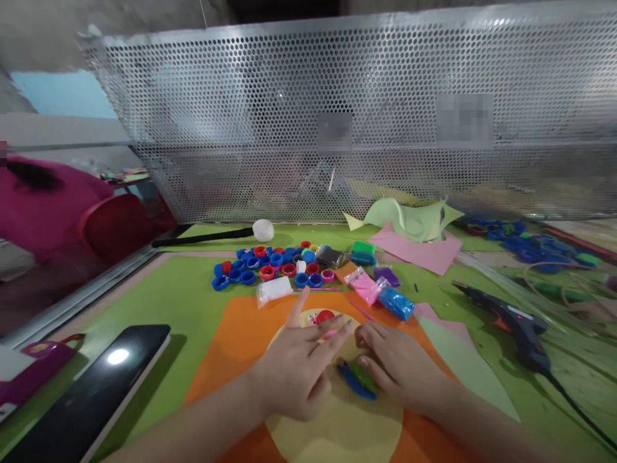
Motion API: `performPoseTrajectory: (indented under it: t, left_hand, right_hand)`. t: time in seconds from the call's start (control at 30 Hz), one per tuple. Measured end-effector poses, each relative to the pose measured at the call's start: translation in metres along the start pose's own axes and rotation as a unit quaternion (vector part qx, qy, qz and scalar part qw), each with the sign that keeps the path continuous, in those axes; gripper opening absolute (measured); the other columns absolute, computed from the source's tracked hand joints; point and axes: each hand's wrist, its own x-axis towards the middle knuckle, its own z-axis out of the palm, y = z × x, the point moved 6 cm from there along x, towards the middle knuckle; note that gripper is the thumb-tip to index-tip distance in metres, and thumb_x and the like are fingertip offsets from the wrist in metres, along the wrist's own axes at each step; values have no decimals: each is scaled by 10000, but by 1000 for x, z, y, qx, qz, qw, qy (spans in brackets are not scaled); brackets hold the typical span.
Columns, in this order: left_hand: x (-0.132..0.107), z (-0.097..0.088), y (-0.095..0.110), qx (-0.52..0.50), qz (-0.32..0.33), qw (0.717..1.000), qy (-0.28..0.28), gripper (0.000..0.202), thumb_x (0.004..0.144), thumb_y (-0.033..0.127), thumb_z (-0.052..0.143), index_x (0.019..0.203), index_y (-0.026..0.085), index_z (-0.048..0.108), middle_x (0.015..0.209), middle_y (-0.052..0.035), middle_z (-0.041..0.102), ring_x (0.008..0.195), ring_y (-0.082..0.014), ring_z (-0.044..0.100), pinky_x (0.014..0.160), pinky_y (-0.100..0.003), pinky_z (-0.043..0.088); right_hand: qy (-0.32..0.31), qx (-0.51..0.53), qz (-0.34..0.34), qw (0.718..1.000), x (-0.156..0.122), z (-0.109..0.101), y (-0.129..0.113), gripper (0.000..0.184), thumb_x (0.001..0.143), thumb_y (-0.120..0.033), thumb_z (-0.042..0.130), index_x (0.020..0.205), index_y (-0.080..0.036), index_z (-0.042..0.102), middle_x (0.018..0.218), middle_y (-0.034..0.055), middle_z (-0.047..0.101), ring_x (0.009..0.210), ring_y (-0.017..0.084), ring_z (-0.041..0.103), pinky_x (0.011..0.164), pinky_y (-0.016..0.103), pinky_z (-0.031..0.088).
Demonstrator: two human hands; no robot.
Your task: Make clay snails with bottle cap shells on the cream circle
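My left hand (pixel 296 366) is over a pale yellow disc (pixel 332 431) with its fingers spread apart. It partly covers a small red piece (pixel 325 316) on the disc, with little white-and-dark dots beside it. My right hand (pixel 400 363) rests on the disc's right side, fingers curled in and thumb low. Whatever those fingers pinch, if anything, is hidden. Right by its thumb lie a blue strip (pixel 357 381) and a green strip (pixel 365 375), looking like modelling clay. Under the disc is an orange sheet (pixel 216 360).
Beyond my hands sit several bottle caps (pixel 267 272) and bagged clay packs (pixel 396 302). A glue gun (pixel 518 325) with a cord lies right, a phone (pixel 106 386) left. A perforated metal panel (pixel 299 128) stands behind; a person in pink (pixel 43 206) is at far left.
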Motion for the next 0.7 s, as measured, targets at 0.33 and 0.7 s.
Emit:
performPoseTrajectory:
  t: [0.33,0.7]
  left_hand:
    - [-4,11,5,-1,-53,996,-78,810,672,127,393,1402,63,47,1170,-224,593,1102,-319,553,950,-683,-194]
    - [-7,16,7,-6,-89,994,-65,806,663,105,391,1406,91,78,1156,-199,609,1054,-310,586,969,-702,-136]
  right_hand:
    - [-3,6,5,1000,1,-1,0,120,880,-259,355,850,-189,447,821,48,581,718,175,537,616,270,377]
    - [1,-1,-3,1000,0,-2,1,128,876,-243,356,864,-178,466,843,54,594,730,184,553,613,284,387]
